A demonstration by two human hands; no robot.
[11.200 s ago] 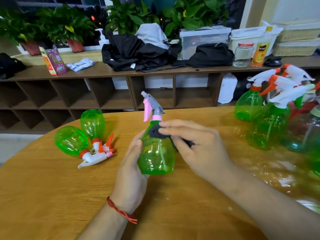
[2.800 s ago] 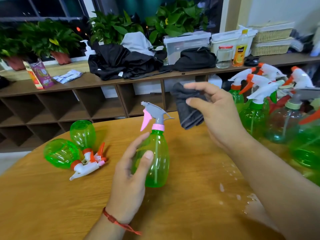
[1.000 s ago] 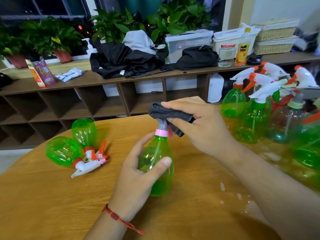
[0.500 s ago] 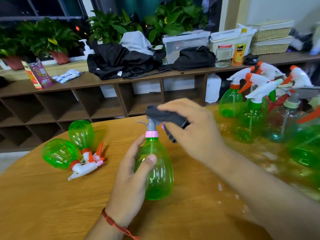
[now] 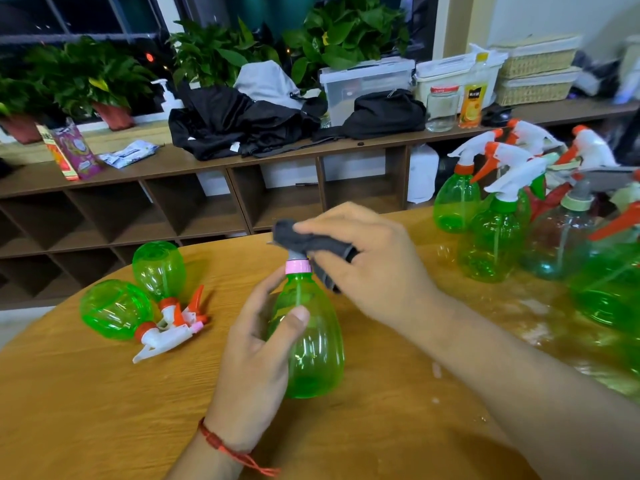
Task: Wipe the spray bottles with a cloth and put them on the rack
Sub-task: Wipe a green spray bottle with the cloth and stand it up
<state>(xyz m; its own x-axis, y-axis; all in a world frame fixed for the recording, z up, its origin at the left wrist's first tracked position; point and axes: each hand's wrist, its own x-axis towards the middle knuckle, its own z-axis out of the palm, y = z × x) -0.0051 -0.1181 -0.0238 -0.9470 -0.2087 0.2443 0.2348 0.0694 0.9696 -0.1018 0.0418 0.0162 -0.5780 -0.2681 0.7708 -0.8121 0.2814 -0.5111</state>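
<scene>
A green spray bottle (image 5: 313, 344) with a pink collar stands upright on the round wooden table (image 5: 104, 410). My left hand (image 5: 258, 355) grips its body, thumb across the front. My right hand (image 5: 367, 268) holds a dark grey cloth (image 5: 304, 239) wrapped over the bottle's grey spray head, which is mostly hidden. Two green spray bottles (image 5: 138, 299) lie on their sides at the table's left. Several more spray bottles (image 5: 495, 216) stand upright at the right.
A long wooden rack of open cubbies (image 5: 207, 206) runs behind the table. On its top lie black clothes (image 5: 242, 123), plastic boxes (image 5: 367, 84), a glass jar (image 5: 441, 107), a juice bottle (image 5: 472, 97) and potted plants (image 5: 100, 88). Water drops spot the table at the right.
My right hand with the cloth has stayed on the spray head and shifted slightly over it. The bottle has stayed upright in my left hand.
</scene>
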